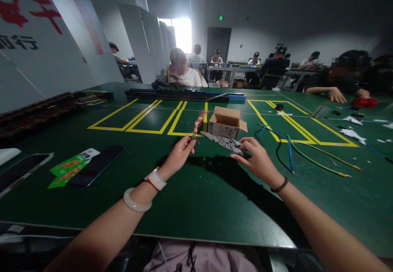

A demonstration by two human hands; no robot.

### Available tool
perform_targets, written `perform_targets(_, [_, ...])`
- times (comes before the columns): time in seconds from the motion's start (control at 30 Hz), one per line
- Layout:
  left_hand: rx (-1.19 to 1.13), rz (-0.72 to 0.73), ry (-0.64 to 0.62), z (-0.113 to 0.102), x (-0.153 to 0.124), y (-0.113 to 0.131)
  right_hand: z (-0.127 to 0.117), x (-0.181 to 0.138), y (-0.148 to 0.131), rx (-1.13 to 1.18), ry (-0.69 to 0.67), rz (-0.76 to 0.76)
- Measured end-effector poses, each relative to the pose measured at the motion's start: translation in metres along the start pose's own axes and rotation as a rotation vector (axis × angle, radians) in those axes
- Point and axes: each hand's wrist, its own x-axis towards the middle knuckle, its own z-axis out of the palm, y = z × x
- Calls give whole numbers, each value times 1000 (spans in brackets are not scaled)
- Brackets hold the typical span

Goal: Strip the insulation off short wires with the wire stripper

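My left hand [178, 156] is closed in a pinch on a short green-and-yellow wire. A bunch of bare, frayed copper strands [199, 123] fans upward from its end. In my right hand [258, 157] are the grey handles of a wire stripper [221, 141], a flat metal tool with holes along its jaws. The tool's tip points left toward the copper but stays apart from it. Just behind the tool stands an open cardboard box [226, 123]; its contents are hidden from here.
Blue and green-yellow cables [319, 158] lie to the right, with white scraps [353, 133] beyond. At left are a dark phone [96, 166] and a green packet [69, 169]. Black rails [184, 96] run along the far edge. Across the table sits a person [187, 73].
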Motion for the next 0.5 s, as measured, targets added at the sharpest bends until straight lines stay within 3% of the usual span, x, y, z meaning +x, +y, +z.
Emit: perform_targets(0.5, [32, 3, -34, 1, 1, -5, 2, -3, 6, -238, 114, -150])
